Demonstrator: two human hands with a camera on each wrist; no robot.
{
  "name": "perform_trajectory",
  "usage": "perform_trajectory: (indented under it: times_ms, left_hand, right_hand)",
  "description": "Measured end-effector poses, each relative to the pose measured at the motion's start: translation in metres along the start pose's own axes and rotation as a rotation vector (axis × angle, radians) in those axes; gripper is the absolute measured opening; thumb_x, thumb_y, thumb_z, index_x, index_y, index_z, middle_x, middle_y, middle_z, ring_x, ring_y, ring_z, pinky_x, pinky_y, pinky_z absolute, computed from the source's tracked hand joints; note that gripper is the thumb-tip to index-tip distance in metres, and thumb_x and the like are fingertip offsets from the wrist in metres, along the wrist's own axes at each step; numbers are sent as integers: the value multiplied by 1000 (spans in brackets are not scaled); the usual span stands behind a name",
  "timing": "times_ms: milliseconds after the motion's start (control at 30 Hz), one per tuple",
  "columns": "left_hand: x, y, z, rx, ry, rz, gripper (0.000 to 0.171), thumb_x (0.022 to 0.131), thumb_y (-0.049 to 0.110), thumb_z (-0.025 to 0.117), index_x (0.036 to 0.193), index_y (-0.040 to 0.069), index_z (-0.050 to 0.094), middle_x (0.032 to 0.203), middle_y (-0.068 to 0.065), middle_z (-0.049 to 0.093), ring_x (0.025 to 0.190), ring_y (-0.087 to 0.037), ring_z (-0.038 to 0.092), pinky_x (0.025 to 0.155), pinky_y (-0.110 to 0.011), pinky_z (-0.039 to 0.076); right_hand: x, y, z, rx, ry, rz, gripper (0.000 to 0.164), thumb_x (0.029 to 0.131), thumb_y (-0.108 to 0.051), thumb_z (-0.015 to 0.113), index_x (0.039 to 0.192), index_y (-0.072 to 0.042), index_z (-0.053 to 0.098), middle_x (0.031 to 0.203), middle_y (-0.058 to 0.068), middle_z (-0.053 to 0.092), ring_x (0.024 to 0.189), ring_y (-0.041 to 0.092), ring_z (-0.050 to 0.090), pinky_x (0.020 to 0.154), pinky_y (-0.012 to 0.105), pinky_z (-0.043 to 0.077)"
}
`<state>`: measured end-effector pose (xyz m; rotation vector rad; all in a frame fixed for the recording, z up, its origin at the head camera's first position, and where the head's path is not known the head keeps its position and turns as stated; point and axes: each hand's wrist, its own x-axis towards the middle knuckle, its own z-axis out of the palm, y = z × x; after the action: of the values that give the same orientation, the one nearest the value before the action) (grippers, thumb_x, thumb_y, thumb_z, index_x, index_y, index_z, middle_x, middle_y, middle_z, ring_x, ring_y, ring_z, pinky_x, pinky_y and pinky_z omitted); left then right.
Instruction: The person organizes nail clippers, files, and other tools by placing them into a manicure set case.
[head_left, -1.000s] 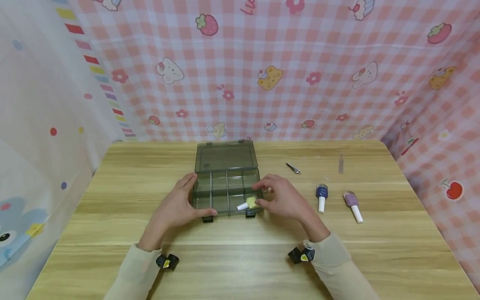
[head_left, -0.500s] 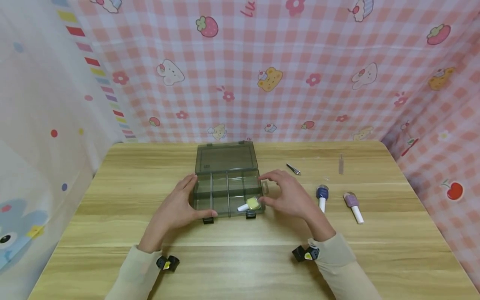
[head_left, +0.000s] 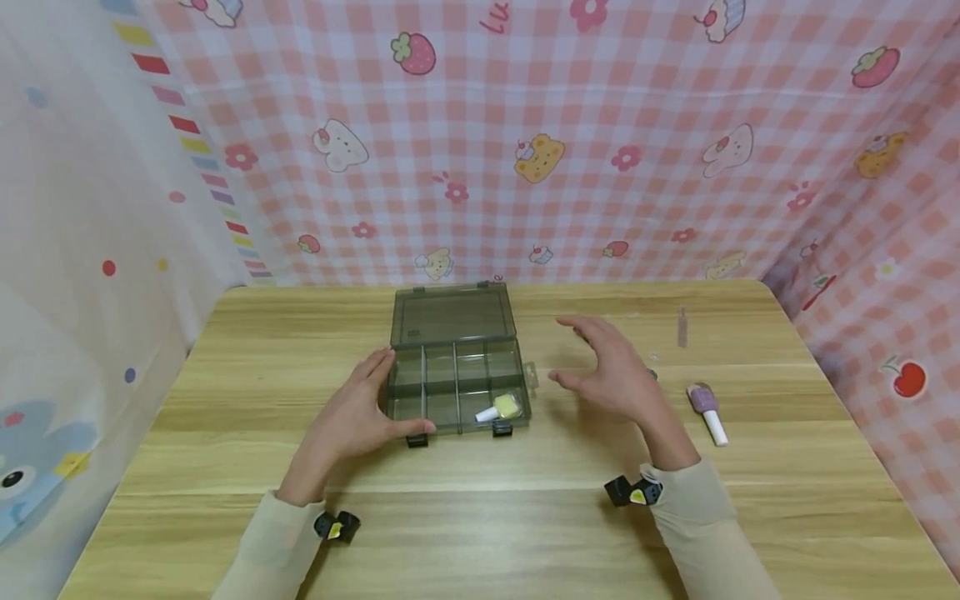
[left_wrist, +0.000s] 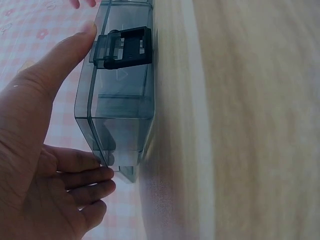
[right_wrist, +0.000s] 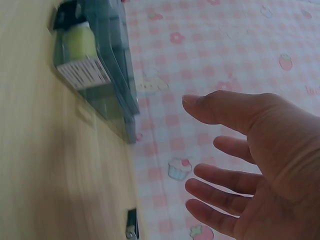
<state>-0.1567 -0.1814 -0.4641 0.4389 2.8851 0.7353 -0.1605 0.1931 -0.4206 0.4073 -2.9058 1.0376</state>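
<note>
A smoky see-through compartment box (head_left: 453, 315) lies with its lid tipped back. My left hand (head_left: 356, 412) holds its left end, the thumb along the front rim and the fingers against the side. In the box's front right compartment lies a bottle of yellow nail polish (head_left: 507, 407) with a white cap. Its label shows in the right wrist view. My right hand (head_left: 611, 379) hangs over the table right of the box, thumb and fingers spread, holding nothing. It mostly hides a dark blue nail polish bottle (head_left: 652, 374).
A purple nail polish bottle (head_left: 705, 402) lies farther right. Behind it is a clear narrow strip (head_left: 682, 327). Nail clippers (right_wrist: 132, 224) lie near my right fingers. Two black latches, one of them a right latch (head_left: 502, 428), stick out at the box's front. Patterned cloth hangs behind.
My right hand has left the yellow nail polish, now lying in the compartment, and moved right and away from the box, its fingers spreading. My left hand stays on the box.
</note>
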Motion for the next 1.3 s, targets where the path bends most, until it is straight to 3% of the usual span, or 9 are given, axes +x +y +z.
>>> perform_trajectory:
  times_ms: [467,733,1033,1300]
  left_hand:
    - [-2,1,0,3,3,-4,138,65,88,71,162,1,23,172,-15,19,158,-37,23,122,-58,35]
    - [-1,2,0,-5,6,7,137,66,86,72,162,1,25,171,-16,20,157,-37,23,122,-58,36]
    - [-5,-1,1,-10,7,-10,138,65,87,72,162,2,24,172,-14,19,157,-38,23,121,-58,36]
    - [-3,0,0,-6,5,-3,136,66,87,72,162,2,25,172,-14,20,157,-37,24,121,-58,37]
  right_hand:
    - [-4,26,-31,4,125,40,86,91,-32,79,160,-10,33,158,22,42,140,46,44,108,64,44]
    - [-17,42,-45,-33,227,41,83,89,-29,80,156,-3,38,152,27,46,131,50,50,100,66,46]
    - [-34,62,-58,-60,209,111,88,89,-34,80,158,-4,35,153,32,43,130,53,47,98,72,43]
    - [-57,84,-66,-135,182,169,92,90,-36,79,158,3,30,150,38,41,127,56,47,93,73,44]
